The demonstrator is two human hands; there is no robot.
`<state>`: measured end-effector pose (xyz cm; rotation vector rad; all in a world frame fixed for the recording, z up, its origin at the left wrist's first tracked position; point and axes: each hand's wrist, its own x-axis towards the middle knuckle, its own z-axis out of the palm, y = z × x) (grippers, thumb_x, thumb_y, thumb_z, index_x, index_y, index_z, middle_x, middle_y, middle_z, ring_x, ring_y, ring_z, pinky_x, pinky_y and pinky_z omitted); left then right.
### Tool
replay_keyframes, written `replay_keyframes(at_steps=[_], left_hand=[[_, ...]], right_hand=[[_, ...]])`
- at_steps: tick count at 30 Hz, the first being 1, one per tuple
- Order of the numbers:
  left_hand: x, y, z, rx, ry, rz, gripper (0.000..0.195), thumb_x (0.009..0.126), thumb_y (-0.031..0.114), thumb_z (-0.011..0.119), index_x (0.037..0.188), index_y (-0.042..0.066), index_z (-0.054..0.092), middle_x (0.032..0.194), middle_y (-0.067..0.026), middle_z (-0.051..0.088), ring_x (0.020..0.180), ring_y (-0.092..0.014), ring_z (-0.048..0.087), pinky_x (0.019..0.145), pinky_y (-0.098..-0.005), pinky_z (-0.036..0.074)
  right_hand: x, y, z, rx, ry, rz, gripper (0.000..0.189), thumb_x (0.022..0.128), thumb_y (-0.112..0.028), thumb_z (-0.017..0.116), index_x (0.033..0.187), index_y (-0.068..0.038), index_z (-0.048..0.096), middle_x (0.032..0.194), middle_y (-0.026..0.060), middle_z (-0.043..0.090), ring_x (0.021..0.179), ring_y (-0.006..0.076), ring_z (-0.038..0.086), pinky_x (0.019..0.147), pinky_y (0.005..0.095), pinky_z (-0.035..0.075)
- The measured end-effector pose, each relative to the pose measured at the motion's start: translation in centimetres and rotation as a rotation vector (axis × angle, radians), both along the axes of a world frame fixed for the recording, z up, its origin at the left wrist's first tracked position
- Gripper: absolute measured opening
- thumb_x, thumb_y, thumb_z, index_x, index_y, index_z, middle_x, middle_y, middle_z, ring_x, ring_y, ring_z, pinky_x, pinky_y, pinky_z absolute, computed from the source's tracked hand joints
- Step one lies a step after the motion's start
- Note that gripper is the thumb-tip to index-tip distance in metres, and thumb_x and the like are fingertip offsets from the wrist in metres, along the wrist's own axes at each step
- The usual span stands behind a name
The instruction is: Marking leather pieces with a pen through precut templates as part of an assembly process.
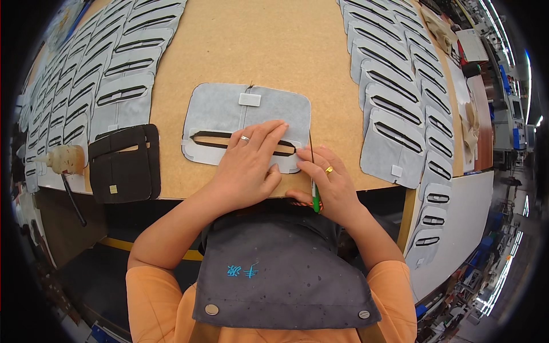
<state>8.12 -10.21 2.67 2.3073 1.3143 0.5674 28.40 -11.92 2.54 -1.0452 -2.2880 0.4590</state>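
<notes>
A light grey fabric panel point(274, 103) with rounded corners lies on the board in front of me. It has a long slot edged in black and a small white patch point(249, 100) near its far edge. My left hand point(253, 158) rests flat on the panel, fingers together across the slot. My right hand point(328, 180) touches the panel's right edge by the slot's end and holds a thin pointed tool with a green handle point(316, 199), its dark shaft pointing away from me. An orange-and-black cord shows beside that handle.
Overlapping rows of similar grey panels lie at left point(128, 96) and right point(392, 145). Black panels point(122, 167) are stacked near the left front edge, beside a plastic bottle point(66, 159) of amber contents and a black-handled tool point(73, 201). An open notebook point(472, 45) lies far right.
</notes>
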Motion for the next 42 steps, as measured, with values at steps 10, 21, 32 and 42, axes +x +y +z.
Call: replay_keyframes(at_steps=[10, 21, 32, 42], left_hand=[[-6.4, 0.3, 6.2, -0.333, -0.143, -0.391, 0.041, 0.074, 0.023, 0.072, 0.107, 0.004, 0.056, 0.112, -0.0114, 0.058, 0.110, -0.028, 0.052, 0.098, -0.0368, 0.034], [-7.8, 2.3, 0.9, -0.383, -0.912, 0.360, 0.030, 0.091, 0.000, 0.050, 0.121, 0.001, 0.046, 0.096, -0.0074, 0.062, 0.092, -0.013, 0.061, 0.081, -0.0239, 0.047], [-7.9, 2.9, -1.4, -0.254, -0.647, 0.428, 0.027, 0.094, 0.002, 0.044, 0.122, 0.004, 0.045, 0.082, 0.0001, 0.053, 0.080, -0.005, 0.050, 0.073, -0.0177, 0.040], [-7.4, 3.1, -1.4, -0.081, -0.575, 0.449, 0.027, 0.093, 0.000, 0.045, 0.120, 0.005, 0.047, 0.070, 0.0002, 0.048, 0.063, -0.005, 0.043, 0.058, -0.0192, 0.033]], right_hand=[[1.1, -2.0, 2.2, 0.088, 0.034, 0.179, 0.021, 0.076, -0.013, 0.071, 0.091, -0.005, 0.059, 0.086, 0.0069, 0.061, 0.078, 0.0207, 0.058, 0.078, 0.0322, 0.048], [0.6, 4.9, 1.2, -0.682, 0.738, -0.413, 0.011, 0.089, -0.014, 0.060, 0.092, -0.003, 0.058, 0.068, -0.0030, 0.052, 0.060, 0.0036, 0.049, 0.054, 0.0190, 0.039], [0.2, 5.5, 0.3, -0.601, 0.680, -0.418, 0.010, 0.091, -0.013, 0.058, 0.090, -0.003, 0.057, 0.064, -0.0044, 0.049, 0.056, 0.0023, 0.043, 0.049, 0.0193, 0.034], [0.2, 5.4, 0.0, -0.612, 0.683, -0.431, 0.009, 0.091, -0.012, 0.058, 0.091, -0.003, 0.056, 0.066, -0.0043, 0.047, 0.058, 0.0026, 0.041, 0.051, 0.0194, 0.033]])
